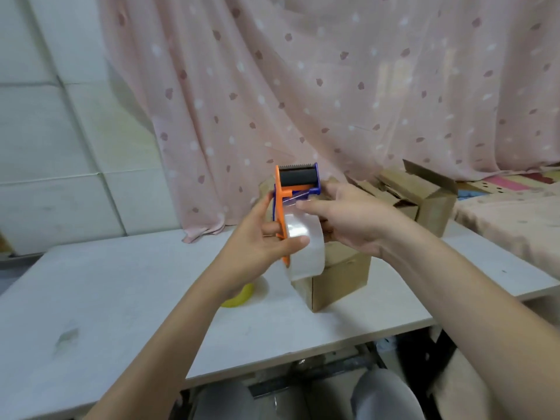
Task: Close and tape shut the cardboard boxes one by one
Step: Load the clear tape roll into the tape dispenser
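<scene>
A person's left hand point(263, 237) grips an orange-and-blue tape dispenser point(291, 198) above a white table point(121, 298), fingers curled round its frame and the thumb pressed on the clear tape roll point(304, 247). The right hand point(348, 219) reaches in from the other side, its index finger and thumb pinching at the tape's free end just below the black roller. Directly behind and beneath the raised dispenser stands a small cardboard box point(339, 277), partly hidden by both hands, so whether its flaps are shut cannot be told. A second cardboard box point(424, 195) sits farther back to the right with flaps open. A yellow tape roll point(239, 297) lies on the table under the left wrist, before a pink dotted curtain point(333, 86).
</scene>
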Demonstrator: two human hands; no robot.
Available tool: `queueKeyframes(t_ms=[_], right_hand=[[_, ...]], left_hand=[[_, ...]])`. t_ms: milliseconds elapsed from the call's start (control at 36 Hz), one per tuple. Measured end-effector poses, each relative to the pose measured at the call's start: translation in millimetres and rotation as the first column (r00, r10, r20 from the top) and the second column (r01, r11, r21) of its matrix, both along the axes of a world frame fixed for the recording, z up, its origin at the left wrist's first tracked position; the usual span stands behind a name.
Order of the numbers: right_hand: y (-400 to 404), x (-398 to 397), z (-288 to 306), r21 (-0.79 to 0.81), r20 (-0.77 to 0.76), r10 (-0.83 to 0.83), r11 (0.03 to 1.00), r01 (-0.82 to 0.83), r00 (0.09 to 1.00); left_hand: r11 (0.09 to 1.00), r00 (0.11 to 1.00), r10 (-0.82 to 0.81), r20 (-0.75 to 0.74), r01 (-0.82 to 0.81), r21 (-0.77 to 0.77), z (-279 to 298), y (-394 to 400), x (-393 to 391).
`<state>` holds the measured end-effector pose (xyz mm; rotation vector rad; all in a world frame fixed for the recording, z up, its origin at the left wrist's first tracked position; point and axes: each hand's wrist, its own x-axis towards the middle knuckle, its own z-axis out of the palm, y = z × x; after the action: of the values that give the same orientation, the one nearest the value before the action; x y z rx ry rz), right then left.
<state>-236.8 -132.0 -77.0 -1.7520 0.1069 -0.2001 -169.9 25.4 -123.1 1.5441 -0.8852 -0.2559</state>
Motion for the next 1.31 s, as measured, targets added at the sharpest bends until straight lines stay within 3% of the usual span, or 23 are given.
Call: queueKeyframes(t_ms=[139,250,361,472,528,722,1000,1306], right_hand=[[3.7,-1.2,-3.6,-0.326,0.081,-0.037,0.943,0.062,0.996],[7.8,-2.4,-5.7,-0.330,0.149,-0.048,0.939,0.096,0.988],[13.7,2.6,-18.6,-0.549,0.398,-0.146,0.753,0.362,0.906],[14.7,8.7,-25.2,-0.669,0.504,-0.049,0.609,0.425,0.862],[14.5,14.0,-25.5,-0.682,0.515,-0.047,0.582,0.443,0.856],[9.7,28.3,-18.4,-0.641,0.555,-0.105,0.578,0.505,0.825],[5.7,33.1,-10.0,-0.639,0.458,-0.127,0.641,0.425,0.880],[1.0,27.2,3.1,-0.694,0.228,-0.097,0.682,0.232,0.969]], left_hand=[[0.996,0.996,0.083,-0.026,-0.084,-0.024,-3.7,11.2,6.3],[0.991,0.991,0.127,-0.046,-0.129,-0.047,-3.1,18.6,8.8],[0.987,0.984,0.163,-0.069,-0.162,0.013,-8.4,23.9,15.0],[0.980,0.979,0.189,-0.075,-0.184,0.072,-11.8,28.7,19.1],[0.978,0.979,0.195,-0.065,-0.189,0.092,-12.0,30.0,18.3],[0.971,0.978,0.206,-0.039,-0.200,0.130,-11.8,32.4,19.3],[0.968,0.980,0.197,-0.019,-0.191,0.165,-15.1,36.0,22.8],[0.964,0.978,0.207,0.007,-0.205,0.172,-15.8,35.9,19.5]])
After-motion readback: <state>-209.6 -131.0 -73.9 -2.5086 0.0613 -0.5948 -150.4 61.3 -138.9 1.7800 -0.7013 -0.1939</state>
